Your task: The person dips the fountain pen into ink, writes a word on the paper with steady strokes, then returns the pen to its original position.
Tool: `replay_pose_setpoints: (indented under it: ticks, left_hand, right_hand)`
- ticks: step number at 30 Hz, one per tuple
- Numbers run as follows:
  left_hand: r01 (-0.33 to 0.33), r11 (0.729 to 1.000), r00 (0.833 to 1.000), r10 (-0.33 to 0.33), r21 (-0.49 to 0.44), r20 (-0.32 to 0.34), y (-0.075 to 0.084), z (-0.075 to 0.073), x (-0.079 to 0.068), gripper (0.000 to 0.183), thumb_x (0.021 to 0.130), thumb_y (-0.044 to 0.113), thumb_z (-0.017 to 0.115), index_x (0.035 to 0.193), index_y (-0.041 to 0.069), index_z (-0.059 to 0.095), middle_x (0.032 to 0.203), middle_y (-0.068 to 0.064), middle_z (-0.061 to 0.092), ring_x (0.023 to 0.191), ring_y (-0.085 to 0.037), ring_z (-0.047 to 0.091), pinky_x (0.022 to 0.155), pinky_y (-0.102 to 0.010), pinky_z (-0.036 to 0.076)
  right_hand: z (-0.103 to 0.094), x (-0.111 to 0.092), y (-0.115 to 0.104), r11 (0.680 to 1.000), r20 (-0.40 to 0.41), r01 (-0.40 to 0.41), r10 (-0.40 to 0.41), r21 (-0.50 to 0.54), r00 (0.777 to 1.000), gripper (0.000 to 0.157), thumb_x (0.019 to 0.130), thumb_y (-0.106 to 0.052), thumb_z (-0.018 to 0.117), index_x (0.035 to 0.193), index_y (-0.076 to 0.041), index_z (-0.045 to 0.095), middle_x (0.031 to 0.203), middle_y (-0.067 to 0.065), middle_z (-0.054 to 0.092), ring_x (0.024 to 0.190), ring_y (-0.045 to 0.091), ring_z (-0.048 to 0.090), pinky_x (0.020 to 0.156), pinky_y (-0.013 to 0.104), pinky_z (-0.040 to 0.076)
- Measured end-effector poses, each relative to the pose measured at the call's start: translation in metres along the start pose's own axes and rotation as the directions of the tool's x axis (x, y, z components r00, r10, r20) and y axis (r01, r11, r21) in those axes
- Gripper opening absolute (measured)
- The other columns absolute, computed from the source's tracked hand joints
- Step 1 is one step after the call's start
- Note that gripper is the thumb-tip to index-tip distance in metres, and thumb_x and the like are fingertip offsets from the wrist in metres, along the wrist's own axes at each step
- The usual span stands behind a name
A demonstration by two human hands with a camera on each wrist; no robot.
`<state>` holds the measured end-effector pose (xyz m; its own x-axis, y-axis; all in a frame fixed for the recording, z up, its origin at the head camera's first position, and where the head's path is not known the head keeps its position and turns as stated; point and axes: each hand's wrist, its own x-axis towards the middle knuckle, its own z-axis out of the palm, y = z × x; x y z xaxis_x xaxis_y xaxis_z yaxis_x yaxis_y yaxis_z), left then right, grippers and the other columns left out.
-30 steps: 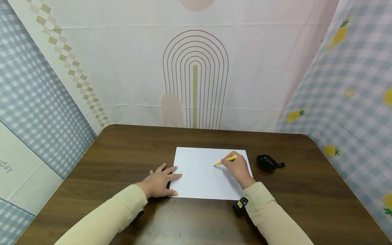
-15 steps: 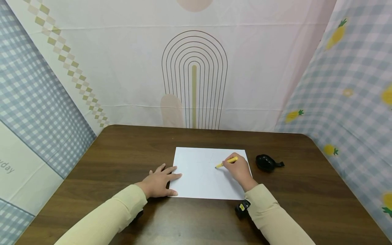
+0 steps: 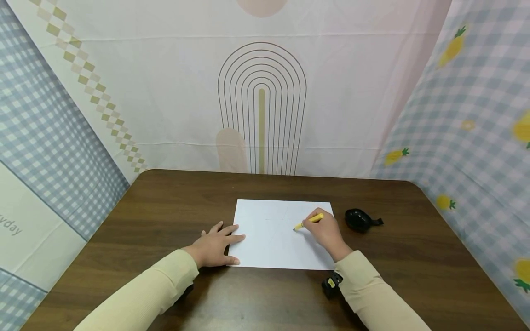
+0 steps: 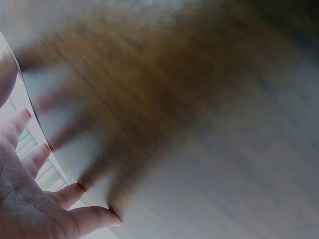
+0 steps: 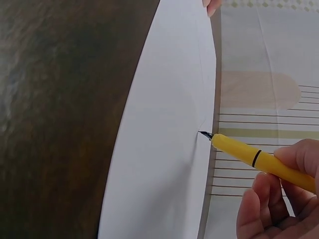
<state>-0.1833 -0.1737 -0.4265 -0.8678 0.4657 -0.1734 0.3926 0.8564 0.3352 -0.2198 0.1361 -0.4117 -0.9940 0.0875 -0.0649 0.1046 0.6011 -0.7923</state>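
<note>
The yellow pen (image 5: 239,150) was pinched between the thumb and fingers of my right hand (image 3: 327,233), its point meeting the white sheet (image 3: 265,248) slightly off the middle toward two o'clock. Its barrel was a plain bright yellow, with one narrow black ring (image 5: 256,158) around it just ahead of my thumb. The front end finished in a dark, sharply pointed nib (image 5: 205,135), and from there the barrel slanted back toward two o'clock. A few thin, faint lines (image 3: 278,219) showed on the paper, one of them running crosswise toward twelve o'clock of the middle. My left hand (image 3: 214,247) lay flat with its fingers spread, their tips resting on the sheet's edge around nine o'clock. A glossy black rounded object (image 3: 358,219) sat on the brown table (image 3: 174,202) near three o'clock, just beside the paper.
</note>
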Motion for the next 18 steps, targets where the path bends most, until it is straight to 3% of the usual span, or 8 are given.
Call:
replay_pose_setpoints:
  ticks: [18]
  left_hand:
    - [0.007, 1.000, 1.000, -0.007, 0.005, 0.004, 0.0001, 0.0006, 0.0001, 0.067, 0.083, 0.049, 0.071, 0.143, 0.026, 0.051, 0.156, -0.007, 0.031, 0.142, -0.047, 0.018, 0.095, -0.078, 0.024]
  right_hand:
    - [-0.0059, -0.0091, 0.0048, 1.000, -0.004, 0.001, -0.001, -0.030, 1.000, 0.010, 0.087, -0.011, 0.067, 0.087, -0.003, 0.060, 0.084, 0.010, 0.059, 0.070, 0.020, 0.049, 0.058, 0.026, 0.042]
